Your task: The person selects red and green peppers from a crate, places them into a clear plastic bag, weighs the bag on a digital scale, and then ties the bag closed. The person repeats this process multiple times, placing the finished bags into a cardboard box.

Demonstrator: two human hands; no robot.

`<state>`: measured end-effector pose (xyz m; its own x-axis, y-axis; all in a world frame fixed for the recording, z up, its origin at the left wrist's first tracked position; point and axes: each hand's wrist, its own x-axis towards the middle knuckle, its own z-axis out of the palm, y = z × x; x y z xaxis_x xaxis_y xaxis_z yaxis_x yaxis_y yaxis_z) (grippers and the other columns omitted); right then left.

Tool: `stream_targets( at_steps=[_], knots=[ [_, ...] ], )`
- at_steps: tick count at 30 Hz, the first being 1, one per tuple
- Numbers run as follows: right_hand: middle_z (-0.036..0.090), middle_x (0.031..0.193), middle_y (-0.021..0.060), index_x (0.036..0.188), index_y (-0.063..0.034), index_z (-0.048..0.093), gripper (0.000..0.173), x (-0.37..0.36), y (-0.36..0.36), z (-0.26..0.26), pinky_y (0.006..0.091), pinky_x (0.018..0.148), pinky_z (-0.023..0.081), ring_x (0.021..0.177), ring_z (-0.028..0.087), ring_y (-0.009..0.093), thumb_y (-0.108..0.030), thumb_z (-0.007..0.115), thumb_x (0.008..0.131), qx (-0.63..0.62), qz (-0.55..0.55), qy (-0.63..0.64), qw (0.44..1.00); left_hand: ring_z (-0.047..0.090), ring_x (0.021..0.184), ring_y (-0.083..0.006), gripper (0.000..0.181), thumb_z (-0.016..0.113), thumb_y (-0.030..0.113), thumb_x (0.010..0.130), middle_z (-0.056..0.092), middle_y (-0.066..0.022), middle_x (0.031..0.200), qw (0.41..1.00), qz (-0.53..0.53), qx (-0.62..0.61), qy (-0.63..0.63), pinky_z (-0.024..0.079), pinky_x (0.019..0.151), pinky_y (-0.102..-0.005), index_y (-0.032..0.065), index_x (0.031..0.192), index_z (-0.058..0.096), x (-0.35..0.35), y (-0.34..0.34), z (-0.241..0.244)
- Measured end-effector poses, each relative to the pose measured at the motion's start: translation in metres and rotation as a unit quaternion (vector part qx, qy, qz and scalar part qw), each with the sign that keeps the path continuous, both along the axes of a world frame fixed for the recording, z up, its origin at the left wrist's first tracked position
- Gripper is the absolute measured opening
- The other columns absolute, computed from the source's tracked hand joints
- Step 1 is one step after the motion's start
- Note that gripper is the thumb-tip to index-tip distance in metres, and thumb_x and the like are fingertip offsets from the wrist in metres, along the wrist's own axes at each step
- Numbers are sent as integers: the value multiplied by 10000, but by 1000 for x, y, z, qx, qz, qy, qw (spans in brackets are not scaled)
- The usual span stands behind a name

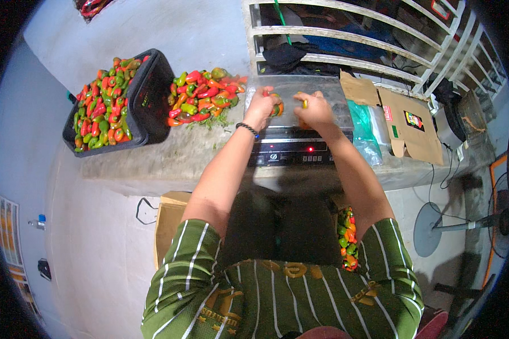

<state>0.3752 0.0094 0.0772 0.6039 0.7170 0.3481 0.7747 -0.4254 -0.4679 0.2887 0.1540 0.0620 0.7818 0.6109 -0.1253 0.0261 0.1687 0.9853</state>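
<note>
Both my hands are over the metal platform of a digital scale (335,99) on a concrete counter. My left hand (261,108), with a dark beaded bracelet at its wrist, is closed around red, green and orange peppers (276,109). Between the fingers of my right hand (317,111) a yellowish pepper (305,104) shows, and a blurred orange shape lies under the palm. Red lights glow on the scale's front panel (288,148). Left of the scale lies a loose heap of red, green and orange peppers (205,95), nearest my left hand.
A black plastic crate (152,106) full of peppers tilts at the counter's left. Green plastic bags (362,127) and flattened cardboard (411,127) lie to the right, below white window bars (343,31). More peppers (348,239) and a cardboard box (167,229) are below the counter. A fan (462,226) stands right.
</note>
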Motion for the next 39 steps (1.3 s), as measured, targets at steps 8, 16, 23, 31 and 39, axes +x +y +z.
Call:
stream_targets(
  at_steps=[8,16,23,31,39],
  knots=[
    [532,1031,209,1151,-173,490,482,53,26,-17,447,794,453,947,550,355,-375,581,722,-132,-117,-19,984,533,927,-359,322,592,246,732,590,-187,937,740,61,646,176,417,787,-453,63,993,546,55,-9,-10],
    [399,1305,168,1330,-134,290,500,64,39,-49,661,931,191,1213,362,370,-332,340,873,-37,-100,14,994,447,1089,-398,457,332,461,876,544,-131,1145,775,55,613,144,321,907,-514,160,1155,530,65,-21,-20],
    [291,1381,160,1340,-96,294,523,82,16,-44,536,1012,209,1243,279,430,-375,271,898,31,59,95,993,357,1205,-382,554,242,551,868,470,-90,1270,787,-79,581,194,223,967,-549,211,1234,480,59,-16,-8],
    [287,1385,155,1348,-117,295,571,102,15,-51,480,1047,158,1264,237,420,-455,264,888,-37,56,77,995,293,1243,-403,628,269,603,833,391,-158,1323,807,-101,525,252,166,991,-562,204,1297,407,67,-18,6],
    [472,1223,155,1230,-50,443,434,71,-59,-29,347,954,341,1117,451,289,-329,409,900,176,151,76,970,253,1246,-420,504,445,425,842,348,-198,1327,765,0,644,25,194,998,-538,118,1241,456,20,-36,22]
  ],
)
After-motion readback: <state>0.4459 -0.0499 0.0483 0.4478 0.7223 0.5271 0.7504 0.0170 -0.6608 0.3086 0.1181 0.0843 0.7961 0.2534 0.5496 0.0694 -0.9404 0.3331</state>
